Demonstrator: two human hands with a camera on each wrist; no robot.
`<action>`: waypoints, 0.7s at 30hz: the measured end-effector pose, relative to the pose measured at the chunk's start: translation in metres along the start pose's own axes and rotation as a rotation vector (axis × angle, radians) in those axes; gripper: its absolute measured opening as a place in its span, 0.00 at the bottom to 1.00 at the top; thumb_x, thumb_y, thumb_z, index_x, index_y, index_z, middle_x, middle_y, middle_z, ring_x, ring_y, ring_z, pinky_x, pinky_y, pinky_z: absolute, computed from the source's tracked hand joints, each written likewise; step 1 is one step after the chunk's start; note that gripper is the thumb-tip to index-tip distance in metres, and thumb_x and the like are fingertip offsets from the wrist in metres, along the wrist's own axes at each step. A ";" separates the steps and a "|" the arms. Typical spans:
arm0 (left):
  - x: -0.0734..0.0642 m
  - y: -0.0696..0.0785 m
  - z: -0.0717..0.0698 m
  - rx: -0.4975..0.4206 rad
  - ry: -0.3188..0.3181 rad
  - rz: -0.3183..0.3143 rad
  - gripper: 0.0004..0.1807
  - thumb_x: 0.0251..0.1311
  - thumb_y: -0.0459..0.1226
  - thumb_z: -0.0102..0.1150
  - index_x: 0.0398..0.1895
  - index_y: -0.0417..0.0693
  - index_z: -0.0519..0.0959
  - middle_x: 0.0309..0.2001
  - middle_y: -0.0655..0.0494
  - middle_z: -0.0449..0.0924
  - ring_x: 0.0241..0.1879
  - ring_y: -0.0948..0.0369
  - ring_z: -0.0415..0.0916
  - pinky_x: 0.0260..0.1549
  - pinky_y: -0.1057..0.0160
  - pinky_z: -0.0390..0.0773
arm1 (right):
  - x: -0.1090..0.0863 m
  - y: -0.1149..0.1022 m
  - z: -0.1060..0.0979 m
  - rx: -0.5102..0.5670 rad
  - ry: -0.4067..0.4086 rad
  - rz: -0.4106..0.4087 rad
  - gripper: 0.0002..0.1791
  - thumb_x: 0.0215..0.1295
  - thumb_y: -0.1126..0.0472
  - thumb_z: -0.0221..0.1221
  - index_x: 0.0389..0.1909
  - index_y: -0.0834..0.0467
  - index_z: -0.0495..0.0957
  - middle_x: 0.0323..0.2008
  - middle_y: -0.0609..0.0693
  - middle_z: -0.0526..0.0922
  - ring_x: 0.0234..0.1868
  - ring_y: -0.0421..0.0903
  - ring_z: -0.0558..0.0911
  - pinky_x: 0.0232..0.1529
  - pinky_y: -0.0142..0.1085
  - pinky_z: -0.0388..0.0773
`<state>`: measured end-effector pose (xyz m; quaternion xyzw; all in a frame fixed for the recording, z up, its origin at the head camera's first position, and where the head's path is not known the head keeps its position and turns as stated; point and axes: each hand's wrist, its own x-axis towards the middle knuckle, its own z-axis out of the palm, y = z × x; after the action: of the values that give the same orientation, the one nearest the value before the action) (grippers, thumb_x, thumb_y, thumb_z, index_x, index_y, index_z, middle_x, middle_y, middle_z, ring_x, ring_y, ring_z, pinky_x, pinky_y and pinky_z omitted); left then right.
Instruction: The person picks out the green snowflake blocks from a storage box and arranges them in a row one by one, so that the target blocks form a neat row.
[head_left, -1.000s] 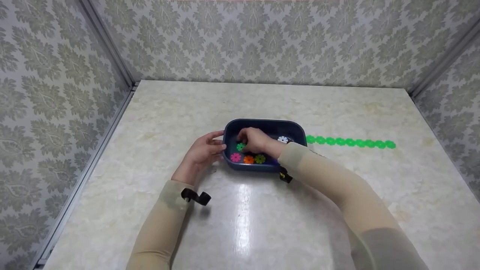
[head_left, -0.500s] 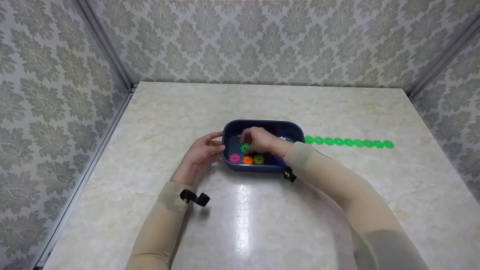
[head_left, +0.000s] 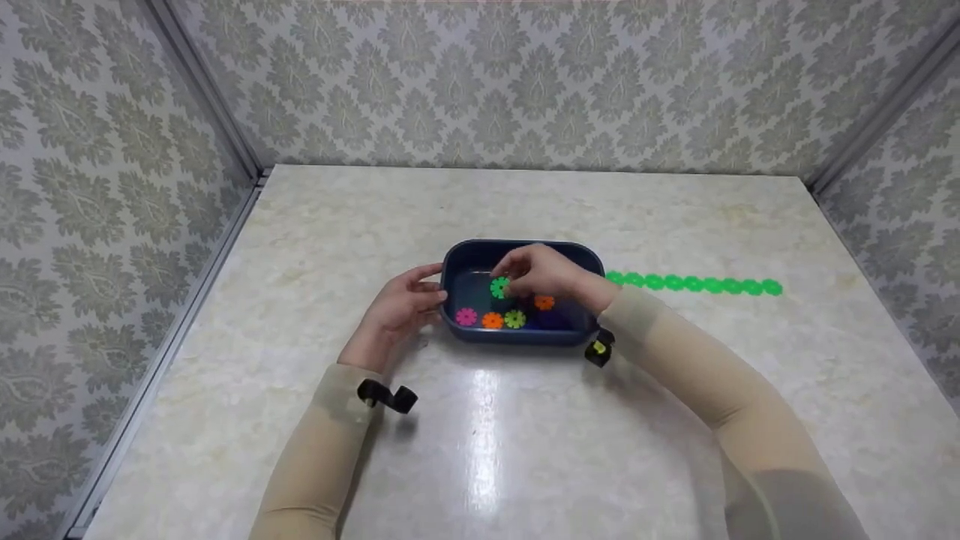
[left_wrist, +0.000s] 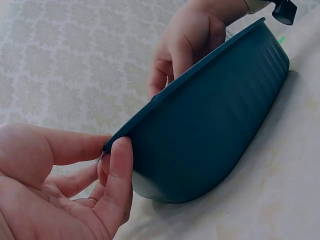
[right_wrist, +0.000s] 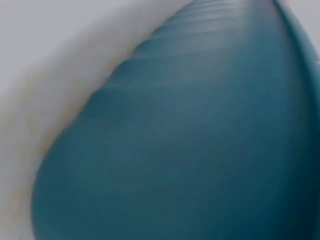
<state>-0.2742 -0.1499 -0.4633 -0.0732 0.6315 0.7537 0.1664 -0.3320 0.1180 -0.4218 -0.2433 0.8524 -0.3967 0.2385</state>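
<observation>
My right hand (head_left: 547, 271) pinches a green flower-shaped plastic disc (head_left: 499, 288) and holds it over the dark blue plastic basin (head_left: 525, 337). At the basin's left end, my left hand (head_left: 400, 306) holds the rim; in the left wrist view its fingertips (left_wrist: 120, 152) meet the rim's corner. Inside the basin lie a pink disc (head_left: 466, 316), two orange discs (head_left: 493, 320) and a yellow-green disc (head_left: 515, 319). The right hand and forearm cover part of the inside. Only the basin's outer wall (right_wrist: 165, 150) fills the right wrist view, blurred.
A straight row of several joined green discs (head_left: 694, 283) lies on the table, running right from the basin's right side. The marbled table (head_left: 360, 210) is bounded by patterned wall panels (head_left: 480, 82) at the back and both sides.
My right hand has lifted the green disc from the basin's floor and moved right and up with it. An orange disc by the hand has come into view. The left hand stays at the rim.
</observation>
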 end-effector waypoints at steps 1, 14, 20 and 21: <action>0.000 0.000 0.000 -0.004 -0.002 0.002 0.32 0.68 0.24 0.58 0.75 0.47 0.68 0.42 0.55 0.75 0.29 0.64 0.77 0.31 0.64 0.81 | -0.003 0.000 -0.002 0.023 -0.005 0.007 0.17 0.67 0.65 0.65 0.56 0.55 0.84 0.45 0.55 0.87 0.37 0.44 0.82 0.49 0.51 0.83; -0.001 -0.001 0.001 0.005 -0.030 0.024 0.33 0.69 0.24 0.56 0.76 0.44 0.64 0.42 0.54 0.73 0.31 0.64 0.76 0.31 0.64 0.81 | -0.041 0.003 -0.032 0.156 0.056 0.011 0.20 0.67 0.63 0.66 0.60 0.59 0.82 0.36 0.46 0.81 0.31 0.40 0.79 0.33 0.34 0.78; -0.001 0.000 0.001 0.016 -0.017 0.015 0.33 0.69 0.25 0.57 0.76 0.45 0.65 0.43 0.54 0.72 0.31 0.64 0.76 0.32 0.64 0.80 | -0.058 0.017 -0.045 0.221 0.109 0.012 0.22 0.67 0.67 0.64 0.62 0.63 0.79 0.34 0.47 0.81 0.33 0.42 0.84 0.44 0.44 0.85; -0.001 0.001 0.001 0.017 -0.015 0.014 0.33 0.69 0.25 0.57 0.76 0.45 0.65 0.43 0.54 0.72 0.31 0.64 0.76 0.31 0.64 0.80 | -0.061 0.020 -0.047 0.233 0.122 0.012 0.22 0.67 0.67 0.64 0.62 0.63 0.79 0.34 0.47 0.81 0.34 0.42 0.85 0.46 0.46 0.86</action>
<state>-0.2730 -0.1493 -0.4621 -0.0615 0.6370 0.7501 0.1665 -0.3179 0.1925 -0.3974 -0.1842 0.8150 -0.5054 0.2153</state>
